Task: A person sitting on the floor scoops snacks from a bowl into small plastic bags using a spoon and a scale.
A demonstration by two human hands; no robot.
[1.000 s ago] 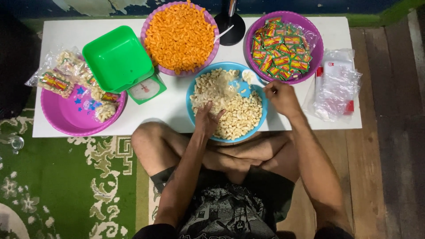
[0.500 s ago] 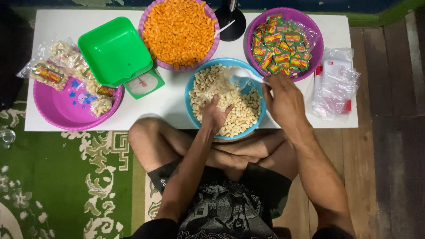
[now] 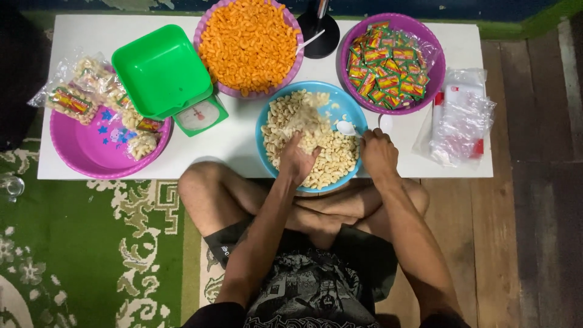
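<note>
A blue bowl [image 3: 358, 110] of pale puffed snacks [image 3: 331, 159] stands at the near edge of a white table [image 3: 237, 143]. My left hand [image 3: 296, 159] is inside it, holding a clear plastic bag [image 3: 303, 120] partly filled with the snacks. At the bowl's right rim, my right hand [image 3: 378, 153] grips a white spoon [image 3: 347, 127] whose scoop rests over the snacks.
Behind stand a purple bowl of orange snacks [image 3: 246, 39], a purple bowl of small sachets [image 3: 388, 61] and a black stand base [image 3: 319, 27]. A green kitchen scale [image 3: 167, 76] and a purple basin with filled packets [image 3: 100, 140] sit left. Clear bags [image 3: 458, 118] lie right.
My right hand has drawn the spoon back from above the bowl's far side down to its right rim. My left hand stays in the bowl holding the bag.
</note>
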